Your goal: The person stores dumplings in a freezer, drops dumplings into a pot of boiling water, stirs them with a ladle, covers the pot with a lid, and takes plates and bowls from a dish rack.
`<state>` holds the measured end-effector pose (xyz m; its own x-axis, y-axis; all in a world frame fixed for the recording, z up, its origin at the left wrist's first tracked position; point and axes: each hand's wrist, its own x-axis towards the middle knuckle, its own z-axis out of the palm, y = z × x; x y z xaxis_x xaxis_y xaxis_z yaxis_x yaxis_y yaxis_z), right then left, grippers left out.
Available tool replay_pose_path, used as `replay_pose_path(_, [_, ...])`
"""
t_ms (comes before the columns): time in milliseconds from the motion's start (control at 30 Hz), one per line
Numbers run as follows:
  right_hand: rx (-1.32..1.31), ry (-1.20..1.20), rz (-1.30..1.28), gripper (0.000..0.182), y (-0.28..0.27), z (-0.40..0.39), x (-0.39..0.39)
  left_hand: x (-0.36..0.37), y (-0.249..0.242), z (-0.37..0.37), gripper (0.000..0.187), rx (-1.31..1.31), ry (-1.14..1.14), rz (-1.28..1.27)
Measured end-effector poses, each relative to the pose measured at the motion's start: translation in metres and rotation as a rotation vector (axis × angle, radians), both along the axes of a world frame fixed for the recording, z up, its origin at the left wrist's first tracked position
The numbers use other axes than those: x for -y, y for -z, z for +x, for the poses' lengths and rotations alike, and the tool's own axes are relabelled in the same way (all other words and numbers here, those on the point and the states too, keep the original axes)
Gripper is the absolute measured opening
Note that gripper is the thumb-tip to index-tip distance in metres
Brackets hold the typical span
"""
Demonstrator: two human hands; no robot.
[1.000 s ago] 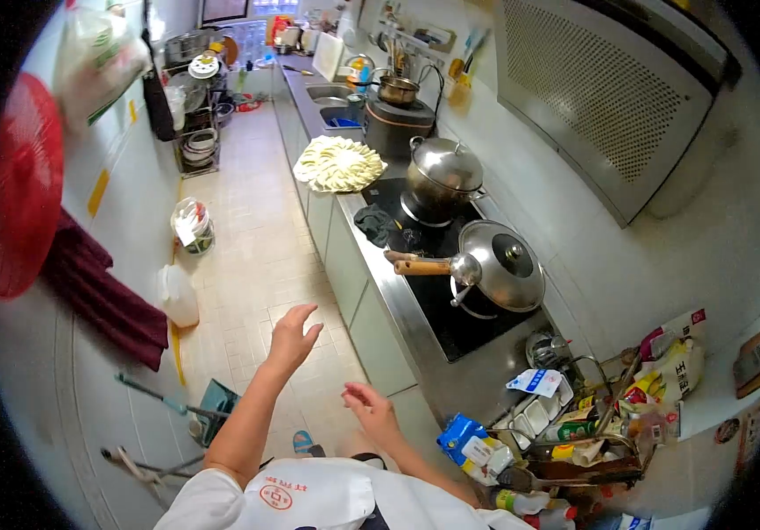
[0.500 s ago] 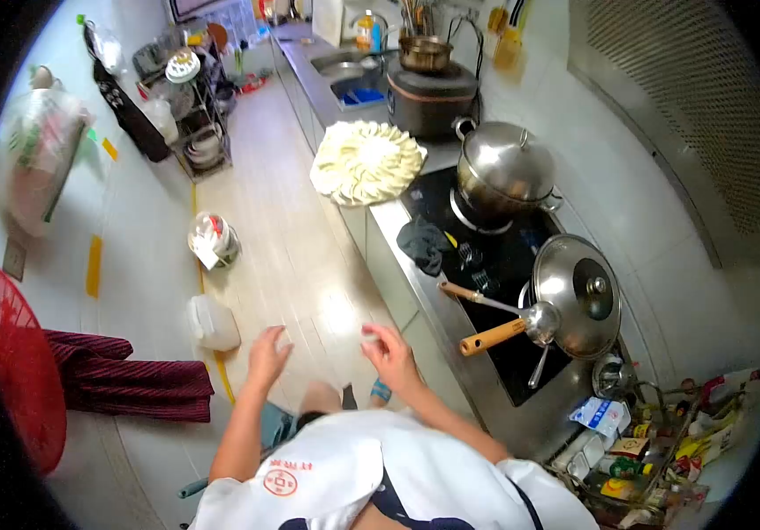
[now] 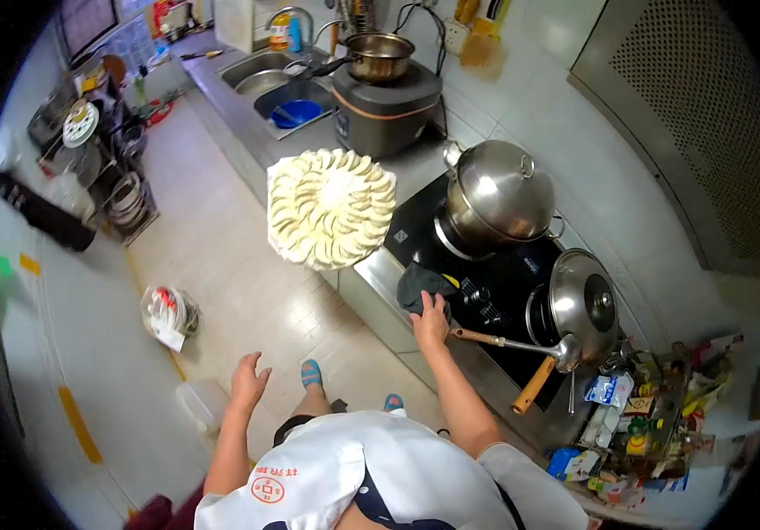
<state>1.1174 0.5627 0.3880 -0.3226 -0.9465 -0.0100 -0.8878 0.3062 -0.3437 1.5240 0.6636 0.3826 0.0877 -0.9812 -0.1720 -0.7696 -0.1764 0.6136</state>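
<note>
My right hand [image 3: 431,322] reaches to the stove's front edge, fingers apart, fingertips right at a dark grey cloth [image 3: 417,284]. My left hand [image 3: 248,380] hangs over the floor with its fingers spread and nothing in it. Beyond the cloth, a round tray of dumplings [image 3: 331,209] sits on the counter and juts past its edge. A ladle [image 3: 521,345] with a wooden handle lies just right of my right hand, over the black cooktop [image 3: 411,231].
A lidded steel pot [image 3: 502,196] and a lidded wok [image 3: 581,305] stand on the stove. Farther back are a rice cooker [image 3: 380,115] with a small pan [image 3: 381,57] on it, and a sink [image 3: 260,81]. A bin [image 3: 170,314] stands on the floor by the left wall.
My right hand has moved forward and right to the dark cloth. My left hand has dropped slightly lower. The view has shifted as I stepped closer to the stove.
</note>
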Motion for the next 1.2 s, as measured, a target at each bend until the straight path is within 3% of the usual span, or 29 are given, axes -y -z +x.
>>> replay_pose_path(133, [0.003, 0.113, 0.019, 0.04, 0.006, -0.006, 0.024, 0.091, -0.016, 0.002, 0.046, -0.129, 0.167, 0.005])
replay_pose_path(167, [0.05, 0.163, -0.132, 0.028, 0.002, -0.005, 0.026, 0.111, -0.014, -0.006, 0.046, -0.194, 0.202, 0.04])
replay_pose_path(233, [0.186, 0.169, -0.298, 0.024, -0.02, 0.005, 0.022, 0.146, -0.012, -0.037, 0.047, -0.331, 0.273, 0.113])
replay_pose_path(300, [0.216, 0.113, -0.501, 0.021, -0.042, 0.014, 0.021, 0.169, -0.033, -0.091, 0.041, -0.675, 0.224, 0.331])
replay_pose_path(333, [0.36, 0.145, -0.475, 0.021, -0.053, 0.022, 0.02, 0.175, -0.048, -0.121, 0.04, -0.691, 0.257, 0.267])
replay_pose_path(367, [0.489, 0.171, -0.369, 0.024, -0.065, 0.027, 0.018, 0.185, -0.048, -0.15, 0.04, -0.667, 0.256, 0.2])
replay_pose_path(400, [0.571, 0.158, -0.439, 0.024, -0.064, 0.034, 0.017, 0.193, -0.041, -0.176, 0.039, -0.64, 0.254, 0.131])
replay_pose_path(467, [0.593, 0.063, -0.475, 0.019, -0.098, 0.049, 0.014, 0.207, -0.038, -0.218, 0.038, -0.412, 0.321, -0.218])
replay_pose_path(600, [0.592, 0.031, -0.563, 0.015, -0.105, 0.06, 0.02, 0.226, -0.05, -0.254, 0.031, -0.338, 0.435, 0.021])
replay_pose_path(700, [0.504, 0.093, -0.654, 0.014, -0.085, 0.03, 0.029, 0.22, -0.064, -0.271, 0.032, -0.346, 0.593, -0.023])
replay_pose_path(733, [0.473, 0.12, -0.682, 0.013, -0.075, 0.016, 0.031, 0.213, -0.07, -0.276, 0.04, -0.318, 0.66, -0.089])
replay_pose_path(800, [0.366, 0.233, -0.565, 0.016, -0.071, -0.009, 0.03, 0.201, -0.084, -0.277, 0.05, -0.447, 0.825, 0.017])
replay_pose_path(867, [0.251, 0.196, -0.349, 0.017, -0.061, -0.027, 0.026, 0.201, -0.09, -0.269, 0.053, -0.418, 0.912, 0.006])
replay_pose_path(967, [0.371, 0.068, -0.363, 0.02, -0.053, -0.044, 0.024, 0.212, -0.061, -0.227, 0.05, -0.43, 0.918, -0.05])
replay_pose_path(1067, [0.373, 0.135, -0.529, 0.02, -0.108, -0.061, 0.041, 0.239, -0.056, -0.165, 0.047, -0.346, 0.795, 0.2])
replay_pose_path(1200, [0.273, 0.229, -0.709, 0.015, -0.191, -0.077, 0.071, 0.274, -0.031, -0.077, 0.041, 0.0, 0.656, 0.181])
